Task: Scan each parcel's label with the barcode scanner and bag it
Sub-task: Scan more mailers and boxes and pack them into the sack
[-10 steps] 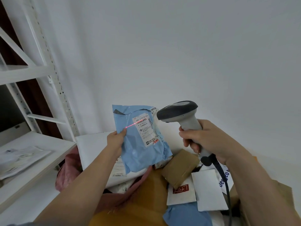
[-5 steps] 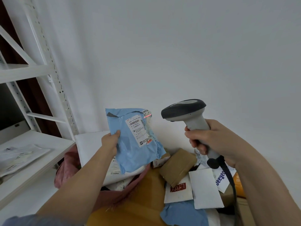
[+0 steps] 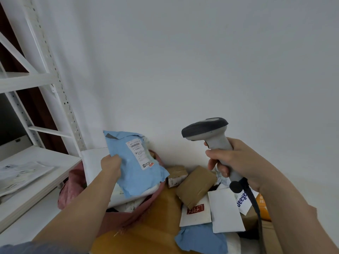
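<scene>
My left hand (image 3: 111, 165) pinches the blue parcel (image 3: 135, 167) directly over the pink bag (image 3: 73, 182), long axis upright, while my right hand (image 3: 236, 162) grips the scanner (image 3: 207, 132) well apart.

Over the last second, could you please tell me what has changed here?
The left hand has carried the blue parcel down and left toward the pink bag; the red scan line has left its label. The right hand still grips the scanner.
</scene>
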The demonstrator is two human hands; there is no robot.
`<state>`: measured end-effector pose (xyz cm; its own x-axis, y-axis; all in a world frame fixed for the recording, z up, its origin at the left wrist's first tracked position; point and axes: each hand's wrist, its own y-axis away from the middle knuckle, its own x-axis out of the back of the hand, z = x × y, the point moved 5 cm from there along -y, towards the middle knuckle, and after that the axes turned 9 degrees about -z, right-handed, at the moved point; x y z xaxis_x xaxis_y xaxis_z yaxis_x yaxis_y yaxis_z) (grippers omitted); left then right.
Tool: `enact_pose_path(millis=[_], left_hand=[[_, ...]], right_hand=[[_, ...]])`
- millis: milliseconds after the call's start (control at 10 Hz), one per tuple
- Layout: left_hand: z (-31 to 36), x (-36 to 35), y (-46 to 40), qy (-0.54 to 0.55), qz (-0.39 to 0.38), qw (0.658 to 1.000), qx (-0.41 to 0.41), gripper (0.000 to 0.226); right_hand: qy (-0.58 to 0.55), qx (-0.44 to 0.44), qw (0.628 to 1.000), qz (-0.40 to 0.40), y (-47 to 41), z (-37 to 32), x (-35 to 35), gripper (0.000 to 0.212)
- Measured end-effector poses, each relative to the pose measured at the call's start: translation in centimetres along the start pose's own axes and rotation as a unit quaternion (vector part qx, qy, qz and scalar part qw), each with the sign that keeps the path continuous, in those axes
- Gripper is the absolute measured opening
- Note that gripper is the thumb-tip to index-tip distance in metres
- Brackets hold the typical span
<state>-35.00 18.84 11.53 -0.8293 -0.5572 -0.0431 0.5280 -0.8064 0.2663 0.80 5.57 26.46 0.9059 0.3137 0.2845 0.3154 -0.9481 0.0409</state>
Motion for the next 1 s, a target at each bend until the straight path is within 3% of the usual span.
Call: enact_pose_path(millis=[100, 200, 300, 500, 600, 700, 800, 900, 1000], left_hand=[[-0.4, 0.9, 0.2, -0.023, 0.018, 1.000, 0.009, 0.031], [-1.4, 1.9, -0.1, 0.067, 0.049, 0.996, 0.022, 0.036], [-2.0, 3.0, -1.2, 0.057, 0.071, 0.995, 0.049, 0.038], [-1.7, 3.8, -4.9, -0.119, 0.056, 0.991, 0.028, 0.040], [-0.7, 4.1, -6.3, -0.332, 0.116, 0.935, -0.039, 0.058], [-1.1, 0.0, -8.1, -0.523, -0.050, 0.825, -0.208, 0.057], [-5.1, -3.2, -9.5, -0.641, -0.255, 0.699, -0.189, 0.071], [-7.8, -4.0, -11.4, -0.689, -0.317, 0.630, -0.168, 0.084], [-8.6, -4.4, -13.1, -0.695, -0.319, 0.617, -0.184, 0.081]], right_hand=[[-0.008, -0.017, 1.000, -0.011, -1.0, 1.3, -0.4, 0.015], [-0.013, -0.032, 0.999, -0.016, -2.1, 2.7, -1.0, 0.013], [-0.015, -0.049, 0.999, -0.015, -3.2, 3.9, -1.8, 0.012], [-0.014, -0.078, 0.997, -0.001, -6.9, 5.7, -3.9, 0.014], [-0.036, -0.103, 0.993, 0.047, -9.5, 7.3, -5.2, 0.014], [-0.078, -0.144, 0.983, 0.087, -13.0, 9.0, -7.9, 0.015], [-0.131, -0.181, 0.968, 0.111, -15.9, 10.7, -10.9, 0.012], [-0.166, -0.205, 0.957, 0.122, -17.3, 12.7, -12.7, 0.018], [-0.181, -0.240, 0.943, 0.144, -17.3, 15.5, -13.0, 0.014]])
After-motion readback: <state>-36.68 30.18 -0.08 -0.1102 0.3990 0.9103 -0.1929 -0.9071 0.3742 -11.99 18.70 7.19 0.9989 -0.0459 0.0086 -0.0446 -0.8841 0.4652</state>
